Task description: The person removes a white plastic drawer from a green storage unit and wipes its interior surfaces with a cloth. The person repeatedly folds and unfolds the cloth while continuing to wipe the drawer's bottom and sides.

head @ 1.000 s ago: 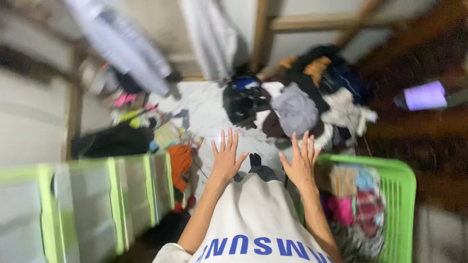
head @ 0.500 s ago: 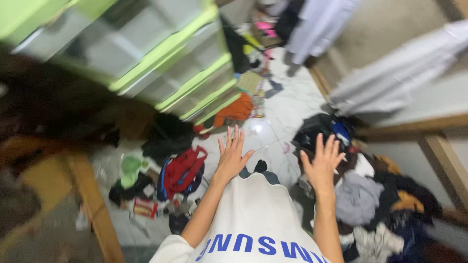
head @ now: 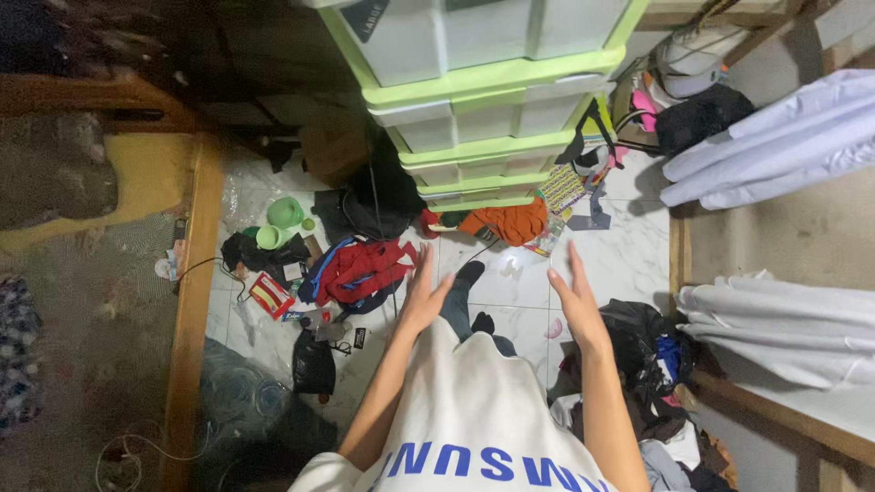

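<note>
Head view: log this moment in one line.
left hand open, empty | right hand open, empty | both over white floor | facing green drawers

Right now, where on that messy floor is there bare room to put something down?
Bare white tile shows between the right hand, the orange cloth and the hanging white shirts. Left of the left hand it is crowded: red bag, green cups, black clothes.

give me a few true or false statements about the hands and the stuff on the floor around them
1. Both hands, the left hand and the right hand, are empty with fingers spread. True.
2. The drawer unit has blue frames. False: its frames are light green.
3. An orange cloth lies at the foot of the drawer unit. True.
4. The left hand grips the red bag. False: it hovers beside the bag, holding nothing.
5. White garments hang on the right. True.
</note>
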